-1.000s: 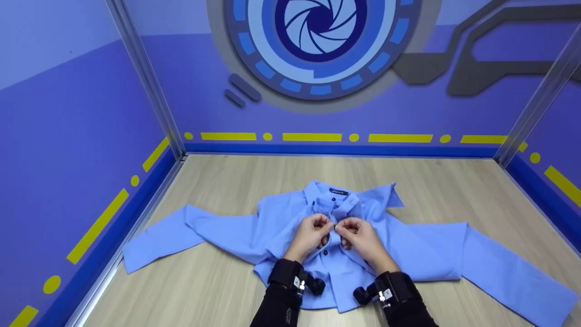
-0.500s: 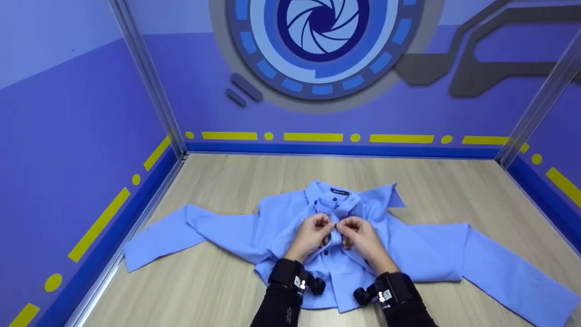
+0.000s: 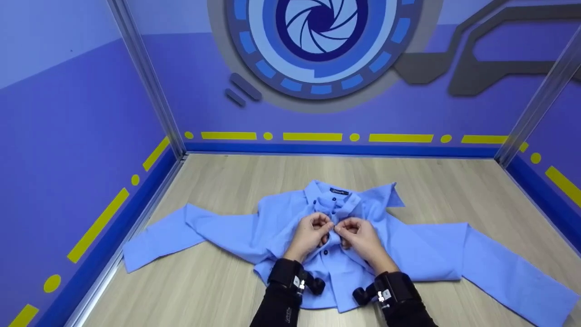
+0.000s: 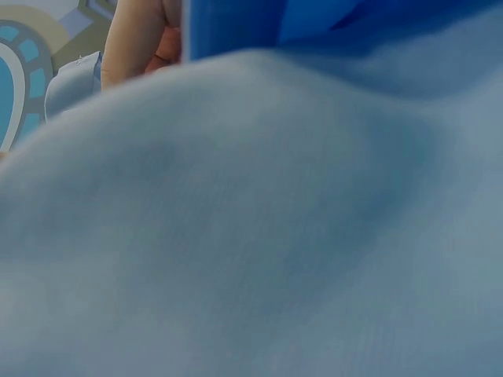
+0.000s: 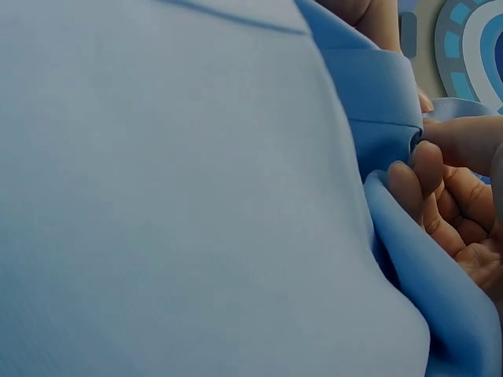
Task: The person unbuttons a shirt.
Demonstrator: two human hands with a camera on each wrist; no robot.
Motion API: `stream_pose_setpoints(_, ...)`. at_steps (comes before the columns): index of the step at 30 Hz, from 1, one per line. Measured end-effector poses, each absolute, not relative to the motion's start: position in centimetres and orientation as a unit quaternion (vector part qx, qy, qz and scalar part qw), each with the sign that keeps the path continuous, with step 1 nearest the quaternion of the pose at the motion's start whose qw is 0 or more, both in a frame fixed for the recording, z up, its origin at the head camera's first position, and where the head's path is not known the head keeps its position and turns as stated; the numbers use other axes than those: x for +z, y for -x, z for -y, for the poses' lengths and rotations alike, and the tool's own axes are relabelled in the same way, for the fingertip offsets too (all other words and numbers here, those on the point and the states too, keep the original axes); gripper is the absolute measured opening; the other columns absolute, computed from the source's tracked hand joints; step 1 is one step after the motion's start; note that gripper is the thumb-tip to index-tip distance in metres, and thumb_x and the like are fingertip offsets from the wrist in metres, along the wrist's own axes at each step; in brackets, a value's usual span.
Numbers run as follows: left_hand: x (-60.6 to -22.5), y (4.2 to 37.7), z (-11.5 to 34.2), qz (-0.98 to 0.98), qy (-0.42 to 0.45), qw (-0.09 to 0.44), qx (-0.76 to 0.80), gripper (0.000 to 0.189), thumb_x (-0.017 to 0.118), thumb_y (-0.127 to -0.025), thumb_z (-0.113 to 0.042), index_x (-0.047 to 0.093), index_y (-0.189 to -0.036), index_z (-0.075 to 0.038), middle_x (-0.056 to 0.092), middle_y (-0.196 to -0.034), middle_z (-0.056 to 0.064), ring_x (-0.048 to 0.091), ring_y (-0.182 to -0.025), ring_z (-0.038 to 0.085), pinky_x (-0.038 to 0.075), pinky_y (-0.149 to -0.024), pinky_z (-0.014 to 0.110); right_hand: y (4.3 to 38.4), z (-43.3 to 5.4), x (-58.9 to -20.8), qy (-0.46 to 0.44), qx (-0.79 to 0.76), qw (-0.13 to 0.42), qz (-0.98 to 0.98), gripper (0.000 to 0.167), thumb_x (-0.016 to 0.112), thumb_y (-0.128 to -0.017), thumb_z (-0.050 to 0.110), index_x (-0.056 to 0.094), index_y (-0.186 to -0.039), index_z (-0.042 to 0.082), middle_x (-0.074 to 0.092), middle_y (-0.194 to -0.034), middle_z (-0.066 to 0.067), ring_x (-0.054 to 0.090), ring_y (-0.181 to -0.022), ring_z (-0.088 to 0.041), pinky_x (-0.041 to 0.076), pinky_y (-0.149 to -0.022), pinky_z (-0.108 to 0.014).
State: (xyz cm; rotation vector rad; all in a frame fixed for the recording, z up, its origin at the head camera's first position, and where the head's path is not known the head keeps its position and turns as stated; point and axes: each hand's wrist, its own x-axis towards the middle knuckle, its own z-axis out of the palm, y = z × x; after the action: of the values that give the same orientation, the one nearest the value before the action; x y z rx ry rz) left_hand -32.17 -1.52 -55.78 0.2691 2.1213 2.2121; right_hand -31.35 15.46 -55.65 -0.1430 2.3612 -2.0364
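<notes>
A light blue long-sleeved shirt [image 3: 422, 247] lies front up, both sleeves spread sideways. My left hand [image 3: 310, 234] pinches the edge of its front placket between thumb and fingertips. Right opposite, my right hand [image 3: 361, 237] pinches the placket too, the fingertips of both hands almost meeting. In the right wrist view, fingers [image 5: 428, 165] of the right hand grip the folded placket edge [image 5: 381, 90]. Below the hands sits a dark button [image 3: 325, 252]; another button [image 3: 334, 199] shows near the collar. Blurred cloth [image 4: 236, 220] hides most of the left wrist view.
The shirt lies on a wood-grain table [image 3: 218, 290]. Blue-purple panels stand on the left, back and right, joined by metal corner posts [image 3: 150, 77]. The left cuff [image 3: 131, 254] reaches the table's left edge; the right cuff [image 3: 560, 309] lies near the front right.
Both hands keep their pinch at the same spot on the placket, with only slight finger movement. The shirt lies as before.
</notes>
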Motion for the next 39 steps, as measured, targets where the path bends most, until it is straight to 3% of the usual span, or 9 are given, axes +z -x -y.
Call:
stream_pose_setpoints(10,-55.62,32.18,1.51,-0.68,-0.067,0.024,0.73,0.013,0.072,-0.093,-0.008,0.069,-0.097,0.004,0.058,-0.069,0.002,0.05,-0.05,0.009,0.039,-0.042,0.02,31.4,-15.37,-55.34,-0.004,-0.686,0.007,-0.727,0.017,0.074,-0.093,0.01,0.068,-0.097,-0.005,0.063,-0.07,-0.007,0.057,-0.053,-0.015,0.051,-0.05,-0.026)
stream_pose_setpoints(31,-55.81,32.29,1.61,-0.656,-0.071,0.04,0.751,0.015,0.077,-0.088,-0.006,0.073,-0.095,0.007,0.062,-0.065,0.003,0.053,-0.049,0.009,0.043,-0.043,0.019,31.24,-15.67,-55.36,0.043,-0.689,0.02,-0.723,0.022,0.072,-0.094,0.01,0.067,-0.101,-0.01,0.063,-0.069,-0.005,0.057,-0.055,-0.011,0.053,-0.054,-0.025)
stream_pose_setpoints(39,-55.87,32.37,1.61,-0.678,-0.068,0.035,0.731,0.014,0.071,-0.095,-0.01,0.072,-0.095,0.003,0.059,-0.061,0.002,0.052,-0.048,0.009,0.042,-0.043,0.019,31.27,-15.56,-55.46,0.029,-0.688,0.012,-0.725,0.019,0.076,-0.091,0.009,0.068,-0.097,-0.007,0.064,-0.07,-0.006,0.058,-0.055,-0.012,0.052,-0.053,-0.024)
